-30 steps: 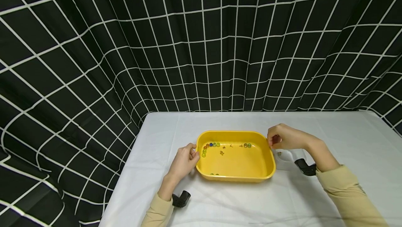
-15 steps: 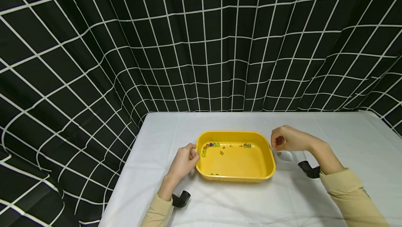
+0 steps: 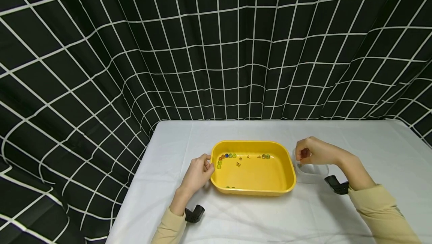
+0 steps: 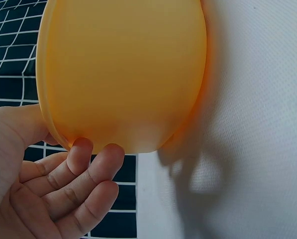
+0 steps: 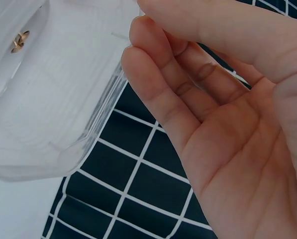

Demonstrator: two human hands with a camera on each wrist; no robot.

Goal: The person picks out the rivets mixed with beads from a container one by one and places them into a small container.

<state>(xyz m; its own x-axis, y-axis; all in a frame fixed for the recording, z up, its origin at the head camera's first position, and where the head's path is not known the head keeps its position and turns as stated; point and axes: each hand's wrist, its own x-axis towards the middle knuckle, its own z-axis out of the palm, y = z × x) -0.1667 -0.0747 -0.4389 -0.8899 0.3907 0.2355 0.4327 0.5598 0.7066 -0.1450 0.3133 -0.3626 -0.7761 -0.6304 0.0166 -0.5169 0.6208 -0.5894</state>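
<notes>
My left hand (image 3: pixel 198 170) grips the left rim of a yellow plastic tub (image 3: pixel 256 174); the left wrist view shows the thumb hooked over the rim and the fingers along the outside wall. Over a clear plastic container (image 3: pixel 312 179), right of the tub, hovers my right hand (image 3: pixel 314 151), thumb and fingers curled together. Whatever may lie between its fingertips is hidden. Small brass pieces (image 5: pixel 20 42) like tacks show inside the clear container. Several glass marbles (image 3: pixel 227 155) and small brass tacks (image 3: pixel 238 164) lie on the tub's floor.
A white cloth (image 3: pixel 243 221) covers the table. Behind it hangs a black curtain (image 3: pixel 243 60) with a white grid. The tub and clear container stand close side by side. Two marbles (image 3: pixel 266 156) lie near the tub's far right corner; others sit by its near wall.
My right hand has moved right from the tub's right rim to above the clear container, fingers staying curled. The left hand and the tub have not moved.
</notes>
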